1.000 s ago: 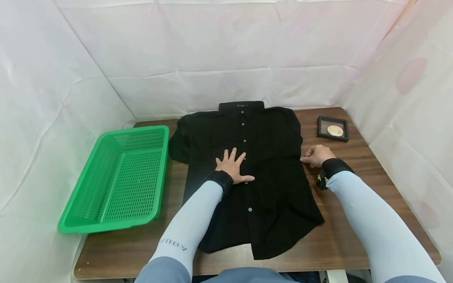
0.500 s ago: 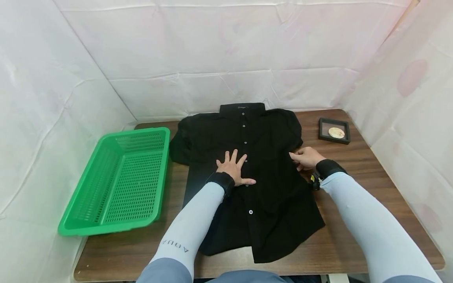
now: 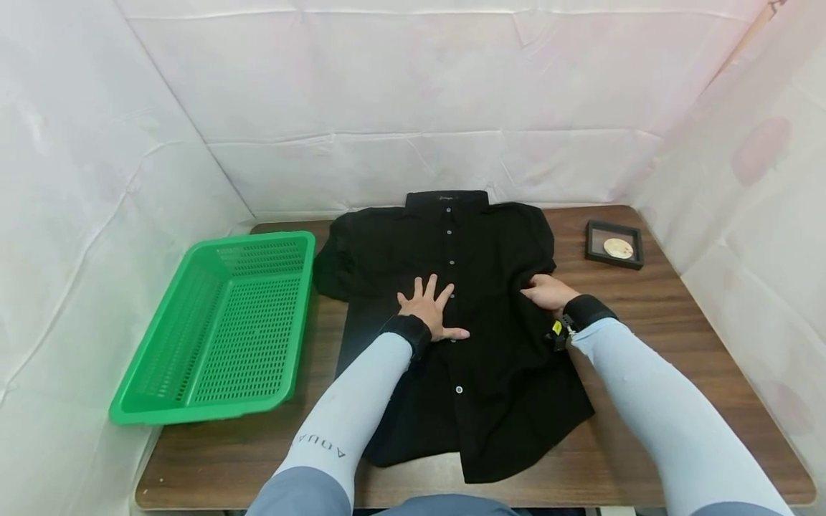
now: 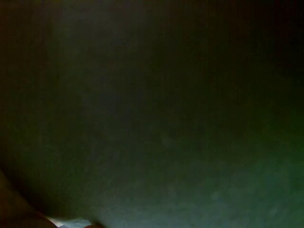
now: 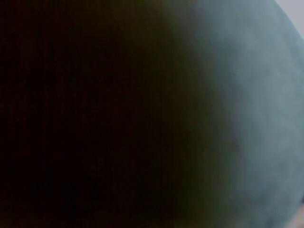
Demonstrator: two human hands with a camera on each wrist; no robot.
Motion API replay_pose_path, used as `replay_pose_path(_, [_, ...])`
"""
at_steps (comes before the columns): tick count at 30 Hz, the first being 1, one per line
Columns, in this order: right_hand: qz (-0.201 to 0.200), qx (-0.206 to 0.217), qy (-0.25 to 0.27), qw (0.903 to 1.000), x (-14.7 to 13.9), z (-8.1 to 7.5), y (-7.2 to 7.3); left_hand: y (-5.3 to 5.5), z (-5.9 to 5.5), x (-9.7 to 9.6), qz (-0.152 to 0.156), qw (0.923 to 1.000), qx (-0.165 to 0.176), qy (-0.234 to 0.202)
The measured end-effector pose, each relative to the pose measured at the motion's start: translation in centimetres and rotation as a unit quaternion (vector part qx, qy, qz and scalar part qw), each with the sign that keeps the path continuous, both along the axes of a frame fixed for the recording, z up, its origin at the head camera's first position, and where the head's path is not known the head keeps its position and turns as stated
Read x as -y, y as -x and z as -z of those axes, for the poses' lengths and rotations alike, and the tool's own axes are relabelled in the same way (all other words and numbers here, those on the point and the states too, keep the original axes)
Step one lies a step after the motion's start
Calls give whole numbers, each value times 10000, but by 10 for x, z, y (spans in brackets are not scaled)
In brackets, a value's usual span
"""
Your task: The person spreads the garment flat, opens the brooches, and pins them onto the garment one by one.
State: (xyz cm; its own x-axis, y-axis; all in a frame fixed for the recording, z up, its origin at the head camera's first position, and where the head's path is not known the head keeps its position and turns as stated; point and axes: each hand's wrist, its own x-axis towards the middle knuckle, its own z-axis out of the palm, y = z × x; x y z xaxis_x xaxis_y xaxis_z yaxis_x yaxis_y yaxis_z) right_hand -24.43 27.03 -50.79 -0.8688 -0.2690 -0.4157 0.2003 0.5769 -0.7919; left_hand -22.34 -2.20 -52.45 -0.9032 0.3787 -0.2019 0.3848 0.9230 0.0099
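Note:
A black short-sleeved button shirt [image 3: 490,315] lies front up on the wooden table, collar toward the back wall. My left hand [image 3: 426,313] rests flat on its middle beside the button line, fingers spread. At the shirt's right side, below the sleeve, my right hand [image 3: 550,292] pinches the side edge, which is drawn inward in folds. Part of the right fingertips is hidden by the cloth. Both wrist views are dark and blurred, with black cloth [image 4: 152,95] filling most of the left one.
A green plastic basket [image 3: 300,322] stands at the left of the table [image 3: 645,358]. At the back right lies a small black frame [image 3: 635,264] with a round pale disc [image 3: 618,248]. White sheeting [image 3: 413,79] hangs behind and on both sides.
My right hand has moved left with the shirt's side edge, from the outer side inward, and the cloth there has bunched. My left hand has stayed in place on the shirt.

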Motion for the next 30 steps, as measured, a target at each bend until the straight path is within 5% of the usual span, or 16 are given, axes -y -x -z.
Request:
replay_pose_path(9, [-255, 186, 86, 9995, 19, 2, 1, 1, 7, 0, -24, 10000, -18, 21])
replay_pose_path(14, [-307, -86, -317, 9990, 25, 3, 1, 0, 7, -1, -85, 10000, -28, 6])
replay_pose_path(24, [87, -59, -86, 9999, 34, 8, 5, 0, 9, -3, -103, 9999, -67, -16])
replay_pose_path(30, [517, 326, 267, 9978, 27, 7, 11, -2, 7, -4, -72, 9999, -68, -80])
